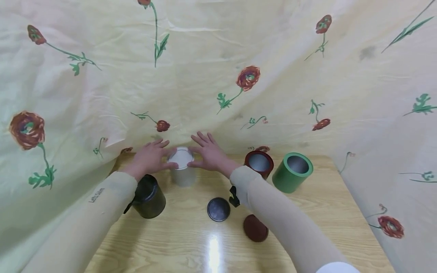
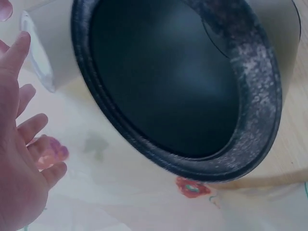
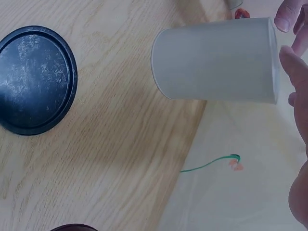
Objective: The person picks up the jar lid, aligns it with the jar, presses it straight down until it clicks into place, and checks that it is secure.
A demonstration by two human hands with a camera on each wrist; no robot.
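Note:
A white canister [image 1: 183,178] stands near the back of the table with a flat white top, apparently a lid [image 1: 181,157]. My left hand [image 1: 151,157] is at the left side of that top, its thumb along the front edge. Opposite, my right hand [image 1: 209,154] spreads its fingers at the right side, thumb also toward the front rim. In the right wrist view the thumb of the right hand [image 3: 299,82] is at the canister's top edge; whether it touches is hard to tell. Beneath my left forearm stands a black canister [image 1: 151,203], uncovered in the left wrist view.
A black lid [image 1: 218,209] and a dark red lid [image 1: 256,228] lie on the wooden table [image 1: 184,242]. An uncovered dark red canister [image 1: 265,174], partly behind my right forearm, stands beside an uncovered green canister [image 1: 285,180]. Flowered cloth [image 1: 191,83] hangs behind the table.

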